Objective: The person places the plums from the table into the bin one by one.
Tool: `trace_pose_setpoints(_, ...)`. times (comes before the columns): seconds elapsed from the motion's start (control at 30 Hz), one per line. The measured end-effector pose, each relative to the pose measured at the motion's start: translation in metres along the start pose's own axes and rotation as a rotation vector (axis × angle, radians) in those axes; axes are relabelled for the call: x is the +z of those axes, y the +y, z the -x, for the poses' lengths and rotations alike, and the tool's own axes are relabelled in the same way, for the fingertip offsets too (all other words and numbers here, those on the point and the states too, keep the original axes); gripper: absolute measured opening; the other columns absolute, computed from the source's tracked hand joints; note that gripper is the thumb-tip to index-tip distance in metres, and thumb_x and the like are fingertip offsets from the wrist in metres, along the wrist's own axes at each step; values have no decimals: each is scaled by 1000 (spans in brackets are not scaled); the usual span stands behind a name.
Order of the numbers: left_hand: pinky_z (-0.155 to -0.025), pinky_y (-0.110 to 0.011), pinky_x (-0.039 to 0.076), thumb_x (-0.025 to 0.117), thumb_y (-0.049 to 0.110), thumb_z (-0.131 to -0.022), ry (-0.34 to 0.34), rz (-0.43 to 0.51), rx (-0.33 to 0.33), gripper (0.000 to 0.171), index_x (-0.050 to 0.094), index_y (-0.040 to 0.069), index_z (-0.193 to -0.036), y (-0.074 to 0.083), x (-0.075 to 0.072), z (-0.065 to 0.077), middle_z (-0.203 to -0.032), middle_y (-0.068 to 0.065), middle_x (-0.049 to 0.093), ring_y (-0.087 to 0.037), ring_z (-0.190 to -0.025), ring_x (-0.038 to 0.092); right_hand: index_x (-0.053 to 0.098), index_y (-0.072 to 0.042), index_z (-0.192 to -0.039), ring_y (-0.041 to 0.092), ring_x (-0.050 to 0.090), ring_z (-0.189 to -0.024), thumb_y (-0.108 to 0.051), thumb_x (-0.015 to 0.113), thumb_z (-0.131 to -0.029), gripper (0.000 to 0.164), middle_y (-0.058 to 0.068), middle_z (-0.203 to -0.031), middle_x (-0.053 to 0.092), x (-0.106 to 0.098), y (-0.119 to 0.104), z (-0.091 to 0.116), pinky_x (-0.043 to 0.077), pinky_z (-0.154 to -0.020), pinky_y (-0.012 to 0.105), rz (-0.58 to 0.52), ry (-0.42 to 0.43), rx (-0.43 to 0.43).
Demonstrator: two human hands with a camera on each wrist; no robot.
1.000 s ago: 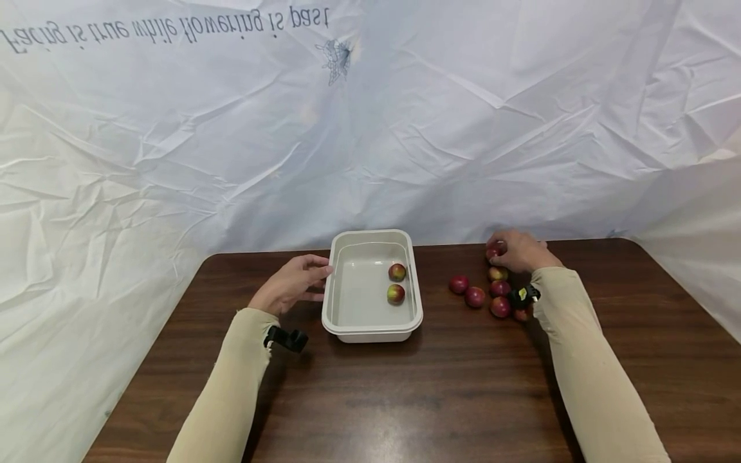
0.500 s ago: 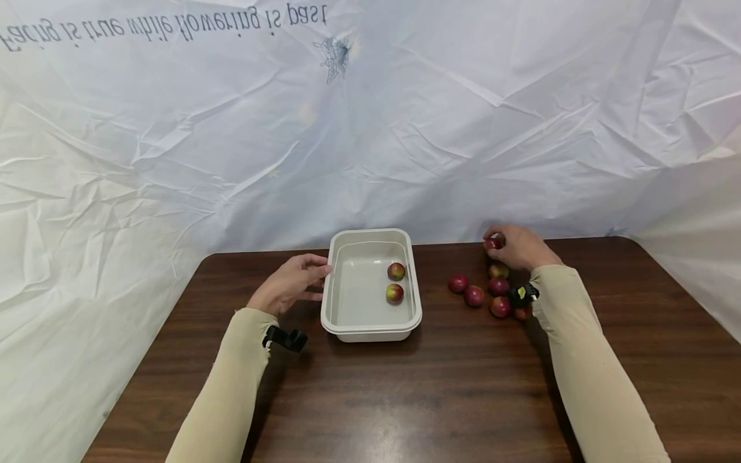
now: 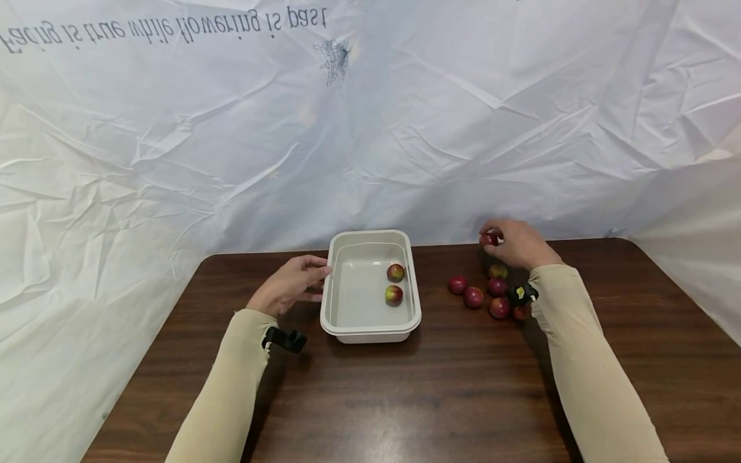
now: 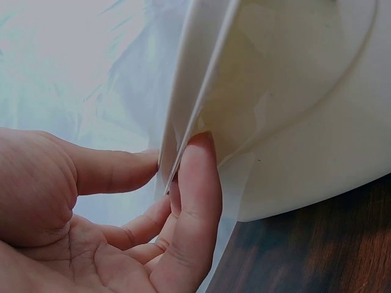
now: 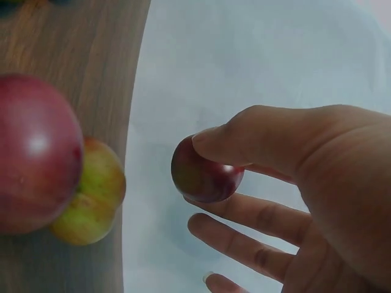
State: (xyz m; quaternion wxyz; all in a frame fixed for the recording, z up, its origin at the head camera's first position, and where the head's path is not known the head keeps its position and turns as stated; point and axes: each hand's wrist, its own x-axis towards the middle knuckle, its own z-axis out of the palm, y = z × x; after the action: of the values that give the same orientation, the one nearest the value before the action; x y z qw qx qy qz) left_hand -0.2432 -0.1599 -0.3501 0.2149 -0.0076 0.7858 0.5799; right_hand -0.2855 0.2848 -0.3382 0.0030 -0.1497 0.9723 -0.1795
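My right hand (image 3: 521, 245) pinches a dark red plum (image 5: 204, 174) between thumb and forefinger, raised over the far edge of the table; the other fingers are spread beneath in the right wrist view. Just nearer than that hand lies a cluster of red and yellow-green plums (image 3: 499, 307), partly covered by the wrist strap. My left hand (image 3: 291, 283) holds the left rim of a pale rectangular tub (image 3: 370, 331), thumb on one side of the lip and forefinger on the other, as the left wrist view shows. Two plums (image 3: 394, 295) rest inside, towards the right wall.
A dark wooden table (image 3: 370, 399) carries everything. White creased cloth (image 3: 405, 141) hangs right behind its far edge and along both sides. Two red plums (image 3: 473, 297) lie between the tub and the main cluster.
My right hand has lifted its plum off the cluster, moving up and slightly left over the table's far edge. The left hand and the tub have stayed in place.
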Motion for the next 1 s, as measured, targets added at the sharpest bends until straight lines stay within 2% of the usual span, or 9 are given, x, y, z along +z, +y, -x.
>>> trace_pose_setpoints(0.4,-86,-36,62,55,22,-107,-5,9,5,42,47,2,-144,0,0,0,-136,-20,58,-24,-108,65,63,-3,-128,38,64,-112,-15,65,-98,33,18,-117,70,-8,-12,3,51,-93,58,-12,1,-18)
trace_pose_setpoints(0.73,-89,-39,62,54,22,-108,-16,12,24,42,47,2,-144,1,0,1,-134,-21,58,-23,-105,65,63,-3,-127,39,64,-112,-14,65,-98,31,17,-115,70,-15,-25,6,51,-93,58,-26,25,-42)
trace_pose_setpoints(1.0,-88,-38,62,55,23,-107,-9,12,6,43,46,2,-144,0,0,-1,-136,-20,58,-25,-109,65,64,-5,-128,39,63,-116,-14,66,-97,32,16,-116,70,-19,-37,9,50,-95,59,-29,47,-42)
